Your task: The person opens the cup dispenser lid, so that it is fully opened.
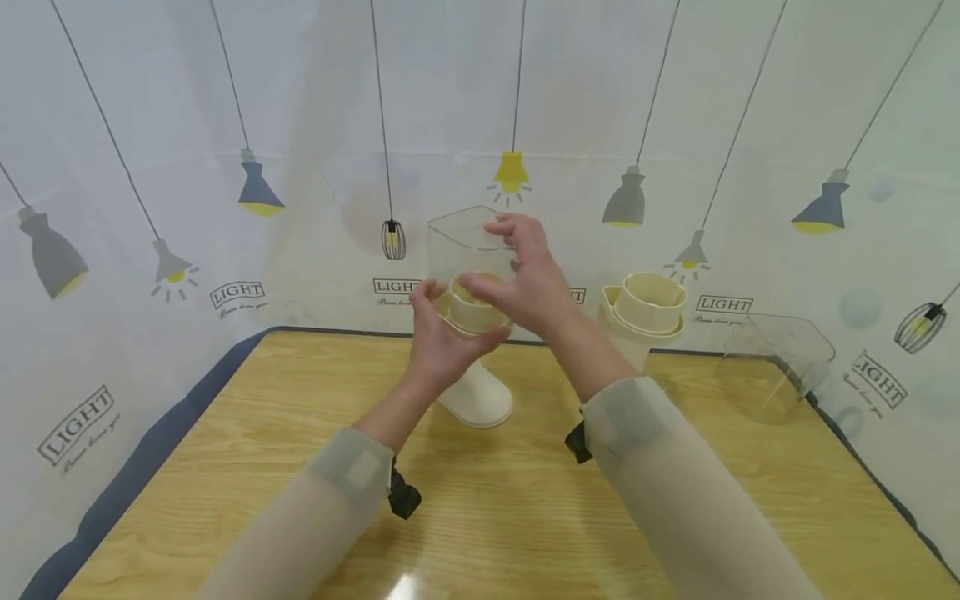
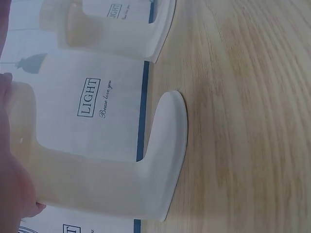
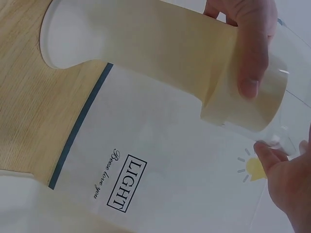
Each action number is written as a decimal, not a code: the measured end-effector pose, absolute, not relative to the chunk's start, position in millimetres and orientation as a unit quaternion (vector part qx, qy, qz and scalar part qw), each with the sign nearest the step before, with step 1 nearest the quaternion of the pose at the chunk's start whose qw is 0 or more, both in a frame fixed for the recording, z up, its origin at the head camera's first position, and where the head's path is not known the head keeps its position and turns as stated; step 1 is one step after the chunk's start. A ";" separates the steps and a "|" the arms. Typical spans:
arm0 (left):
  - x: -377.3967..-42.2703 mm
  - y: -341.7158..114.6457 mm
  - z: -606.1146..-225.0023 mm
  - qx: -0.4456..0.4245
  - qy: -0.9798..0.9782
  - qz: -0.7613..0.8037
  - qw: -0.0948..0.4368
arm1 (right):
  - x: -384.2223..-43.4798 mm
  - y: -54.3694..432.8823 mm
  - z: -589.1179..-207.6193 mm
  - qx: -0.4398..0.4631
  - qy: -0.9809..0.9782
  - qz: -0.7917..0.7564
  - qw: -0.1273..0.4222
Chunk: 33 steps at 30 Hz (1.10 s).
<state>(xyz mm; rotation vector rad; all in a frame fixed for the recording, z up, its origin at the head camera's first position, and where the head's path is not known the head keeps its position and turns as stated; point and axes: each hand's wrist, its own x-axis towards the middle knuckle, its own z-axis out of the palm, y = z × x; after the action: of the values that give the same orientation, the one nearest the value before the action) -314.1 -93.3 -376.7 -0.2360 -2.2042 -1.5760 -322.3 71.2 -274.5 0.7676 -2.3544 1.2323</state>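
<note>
A cream stand (image 1: 483,396) with a rounded foot stands on the table near the back edge, upright. My left hand (image 1: 442,342) grips its upper part, thumb and fingers spread around the body below the round collar (image 1: 480,315). In the right wrist view the left thumb lies against that collar. A clear square-sided container (image 1: 453,246) sits at the top of the stand, around the collar. With curled fingers and thumb, my right hand (image 1: 528,283) holds the right side of this container. How far down its lower edge sits is hard to see.
To the right stands a second cream stand (image 1: 652,312) with a round collar. Another clear container (image 1: 776,375) rests at the table's right back corner. A printed cloth (image 1: 322,208) with lamp pictures hangs behind the wooden table (image 1: 480,508).
</note>
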 end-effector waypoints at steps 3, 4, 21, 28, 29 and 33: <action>-316.1 -92.5 -376.4 -0.077 -0.793 -0.570 0.202 | -321.7 66.0 -278.5 0.260 -0.840 0.434 0.197; -316.4 -92.0 -375.7 -0.072 -0.794 -0.570 0.201 | -321.1 64.0 -279.2 0.254 -0.841 0.434 0.200; -319.1 -90.3 -373.1 -0.056 -0.822 -0.528 0.206 | -317.7 43.1 -282.7 0.156 -0.830 0.486 0.226; -320.1 -94.6 -371.8 -0.060 -0.829 -0.514 0.210 | -316.6 38.1 -281.5 0.146 -0.808 0.531 0.212; -320.1 -95.2 -371.5 -0.060 -0.831 -0.512 0.209 | -316.4 37.6 -281.5 0.149 -0.810 0.526 0.213; -320.1 -96.7 -370.4 -0.068 -0.837 -0.506 0.195 | -316.3 37.9 -280.8 0.159 -0.828 0.487 0.227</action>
<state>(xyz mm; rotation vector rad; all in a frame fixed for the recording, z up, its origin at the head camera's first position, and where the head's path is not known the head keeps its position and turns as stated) -320.1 -96.7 -370.4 -0.1919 -2.3476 -1.4191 -316.3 37.9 -280.8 0.4379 -2.2827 1.3430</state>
